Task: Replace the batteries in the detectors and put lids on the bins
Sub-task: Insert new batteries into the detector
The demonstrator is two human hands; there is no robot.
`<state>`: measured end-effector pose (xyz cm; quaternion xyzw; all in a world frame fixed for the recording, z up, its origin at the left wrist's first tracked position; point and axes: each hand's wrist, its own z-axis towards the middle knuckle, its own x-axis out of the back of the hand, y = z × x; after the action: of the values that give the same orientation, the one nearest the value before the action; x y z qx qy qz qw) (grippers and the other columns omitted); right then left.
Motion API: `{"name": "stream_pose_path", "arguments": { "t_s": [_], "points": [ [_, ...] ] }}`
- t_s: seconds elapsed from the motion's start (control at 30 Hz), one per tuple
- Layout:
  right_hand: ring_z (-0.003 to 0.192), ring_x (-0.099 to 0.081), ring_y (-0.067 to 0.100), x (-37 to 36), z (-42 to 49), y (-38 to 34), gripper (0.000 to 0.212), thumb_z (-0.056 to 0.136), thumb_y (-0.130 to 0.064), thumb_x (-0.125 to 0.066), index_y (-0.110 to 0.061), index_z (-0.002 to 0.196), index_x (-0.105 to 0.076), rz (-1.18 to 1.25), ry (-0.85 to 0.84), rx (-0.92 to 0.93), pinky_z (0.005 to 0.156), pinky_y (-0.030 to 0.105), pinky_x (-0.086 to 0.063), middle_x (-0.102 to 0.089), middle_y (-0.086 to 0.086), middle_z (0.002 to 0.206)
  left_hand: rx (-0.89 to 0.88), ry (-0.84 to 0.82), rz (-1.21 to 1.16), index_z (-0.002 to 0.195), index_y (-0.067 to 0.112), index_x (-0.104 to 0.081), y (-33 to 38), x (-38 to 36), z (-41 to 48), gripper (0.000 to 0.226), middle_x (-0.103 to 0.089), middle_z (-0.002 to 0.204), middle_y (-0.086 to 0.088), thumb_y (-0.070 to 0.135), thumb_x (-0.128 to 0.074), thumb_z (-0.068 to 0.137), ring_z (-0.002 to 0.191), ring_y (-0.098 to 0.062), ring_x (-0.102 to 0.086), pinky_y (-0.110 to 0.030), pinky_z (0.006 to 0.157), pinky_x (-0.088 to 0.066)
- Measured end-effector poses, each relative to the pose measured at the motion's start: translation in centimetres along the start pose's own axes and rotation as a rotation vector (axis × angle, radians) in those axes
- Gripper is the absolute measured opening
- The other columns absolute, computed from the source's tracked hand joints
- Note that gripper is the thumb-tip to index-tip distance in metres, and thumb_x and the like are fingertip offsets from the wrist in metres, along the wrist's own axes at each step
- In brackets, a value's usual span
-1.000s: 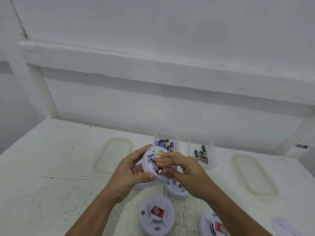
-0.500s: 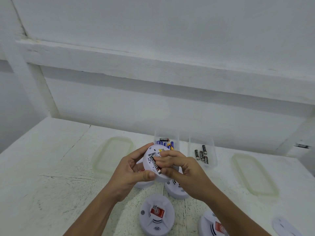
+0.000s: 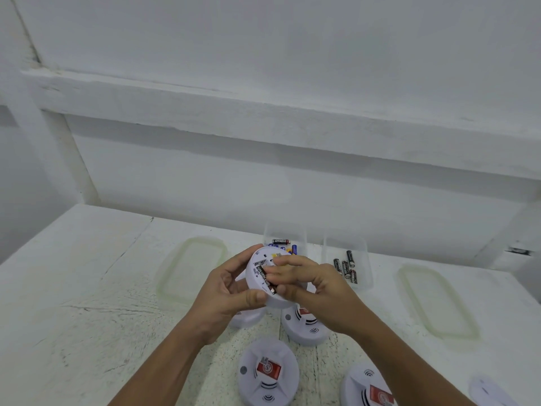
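Observation:
My left hand (image 3: 227, 291) holds a round white detector (image 3: 257, 276) tilted up above the table, back side toward me. My right hand (image 3: 304, 284) has its fingertips pinched on a black battery (image 3: 265, 278) lying in the detector's open compartment. Behind my hands stand two clear bins: one (image 3: 285, 234) holds blue and black batteries, the other (image 3: 361, 259) holds several black batteries. A translucent lid (image 3: 191, 269) lies flat to the left, a second lid (image 3: 436, 303) to the right.
Several more white detectors lie on the white table: one (image 3: 268, 373) with a red label near me, one (image 3: 307, 326) under my right wrist, one (image 3: 247, 317) below my left hand, one (image 3: 367, 388) at bottom right. A white round cover (image 3: 489, 392) lies far right. A white wall and ledge rise behind.
My right fingers have shifted slightly over the battery in the compartment. The detector stays held in the same spot.

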<state>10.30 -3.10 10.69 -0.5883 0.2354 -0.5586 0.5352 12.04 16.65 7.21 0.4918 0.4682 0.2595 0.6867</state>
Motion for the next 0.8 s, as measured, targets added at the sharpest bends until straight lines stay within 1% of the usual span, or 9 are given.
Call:
{"name": "stream_pose_path", "arguments": {
  "t_s": [0.1,0.17,0.27,0.33,0.47,0.57,0.63,0.7,0.8],
  "points": [
    [0.114,-0.061,0.009,1.0,1.4,-1.0,0.02,0.085,-0.014,-0.065,-0.012,0.103,-0.073,0.196,0.055,-0.024,0.096,0.027,-0.05,-0.072,-0.004,0.11,0.0,0.035,-0.002,0.132,0.018,-0.054,0.4,0.8,0.4,0.094,-0.064,0.125,-0.009,0.021,-0.096,0.047,0.105,-0.029,-0.066,-0.034,0.073,-0.058],
    [0.102,-0.066,0.014,1.9,3.1,-0.9,0.017,0.087,-0.01,-0.063,-0.01,0.1,-0.074,0.271,0.2,-0.073,0.086,0.03,-0.055,-0.073,0.0,0.105,-0.001,0.089,-0.001,0.13,0.018,-0.055,0.5,1.7,0.4,0.097,-0.065,0.125,-0.008,0.023,-0.097,0.042,0.105,-0.028,-0.066,-0.036,0.071,-0.059],
    [0.09,-0.064,0.018,3.2,6.4,1.2,0.016,0.092,-0.006,-0.057,-0.011,0.093,-0.072,0.126,0.351,-0.227,0.07,0.028,-0.056,-0.073,0.001,0.096,-0.014,0.17,-0.016,0.128,0.018,-0.056,0.6,3.1,0.1,0.101,-0.064,0.126,-0.006,0.027,-0.099,0.036,0.107,-0.023,-0.066,-0.037,0.073,-0.06],
    [0.088,-0.062,0.015,3.5,8.5,3.2,0.016,0.092,-0.007,-0.056,-0.012,0.094,-0.071,-0.127,0.302,-0.353,0.069,0.024,-0.05,-0.071,0.001,0.098,-0.021,0.195,-0.022,0.127,0.018,-0.057,0.7,3.8,-0.1,0.102,-0.065,0.126,-0.005,0.028,-0.099,0.034,0.108,-0.022,-0.066,-0.036,0.072,-0.06],
    [0.098,-0.061,0.021,2.0,12.2,6.4,0.024,0.088,0.0,-0.051,-0.003,0.105,-0.068,-0.588,0.015,-0.482,0.073,0.024,-0.044,-0.067,0.009,0.109,-0.025,0.221,-0.028,0.125,0.018,-0.058,0.8,4.5,-0.2,0.101,-0.065,0.126,-0.005,0.026,-0.099,0.033,0.108,-0.023,-0.066,-0.036,0.071,-0.06],
    [0.091,-0.064,0.027,0.6,14.2,7.7,0.019,0.086,-0.001,-0.051,0.003,0.097,-0.066,-0.731,-0.084,-0.557,0.069,0.033,-0.052,-0.069,0.015,0.1,-0.031,0.22,-0.032,0.126,0.018,-0.058,0.9,4.6,-0.2,0.101,-0.065,0.125,-0.005,0.025,-0.099,0.033,0.108,-0.022,-0.066,-0.035,0.07,-0.059],
    [0.078,-0.059,0.025,0.1,14.8,7.6,0.013,0.086,-0.01,-0.055,-0.002,0.076,-0.056,-0.797,-0.123,-0.598,0.051,0.027,-0.043,-0.063,0.012,0.084,-0.038,0.222,-0.024,0.127,0.017,-0.056,0.9,4.7,-0.2,0.103,-0.065,0.125,-0.004,0.026,-0.099,0.034,0.109,-0.022,-0.065,-0.035,0.071,-0.059],
    [0.073,-0.051,0.023,0.1,15.3,7.3,0.025,0.084,-0.011,-0.057,-0.011,0.065,-0.04,-0.84,-0.105,-0.613,0.044,0.023,-0.03,-0.055,0.011,0.084,-0.039,0.224,-0.027,0.129,0.017,-0.055,0.9,4.9,-0.2,0.104,-0.064,0.126,-0.004,0.026,-0.099,0.035,0.11,-0.022,-0.065,-0.036,0.072,-0.059],
    [0.058,-0.055,0.019,0.4,15.3,6.3,0.027,0.08,-0.011,-0.066,-0.01,0.066,-0.043,-0.819,-0.165,-0.704,0.045,0.022,-0.042,-0.059,0.01,0.074,-0.038,0.225,-0.035,0.128,0.017,-0.055,0.9,5.0,-0.3,0.103,-0.064,0.127,-0.004,0.025,-0.098,0.036,0.109,-0.024,-0.065,-0.036,0.071,-0.059]
  ]
}}
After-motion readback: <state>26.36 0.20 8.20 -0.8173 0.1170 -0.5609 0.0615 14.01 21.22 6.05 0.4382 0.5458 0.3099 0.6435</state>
